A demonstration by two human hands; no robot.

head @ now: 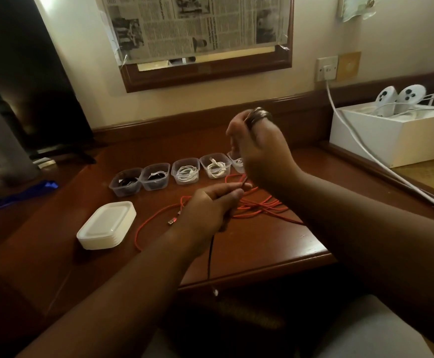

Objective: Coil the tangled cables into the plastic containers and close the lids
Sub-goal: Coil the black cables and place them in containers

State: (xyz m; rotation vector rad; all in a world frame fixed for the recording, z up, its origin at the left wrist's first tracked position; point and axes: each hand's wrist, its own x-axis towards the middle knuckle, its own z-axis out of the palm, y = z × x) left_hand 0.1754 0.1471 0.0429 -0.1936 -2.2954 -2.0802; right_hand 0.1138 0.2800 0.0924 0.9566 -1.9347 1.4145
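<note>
My left hand (210, 205) pinches the dark cable (211, 254); my right hand (257, 151), fingers curled, holds its coil above the tabletop (275, 244).

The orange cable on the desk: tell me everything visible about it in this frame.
The orange cable is a thin, matte, braided-looking cord lying loose and tangled on the wooden desk, not yet coiled. One long loop sweeps left and toward the desk's front edge; a bunch of overlapping strands lies under the forearms. A small metallic plug end rests near the left hand. It lies in front of the row of containers, outside them. Whether either hand touches it cannot be told.
</note>
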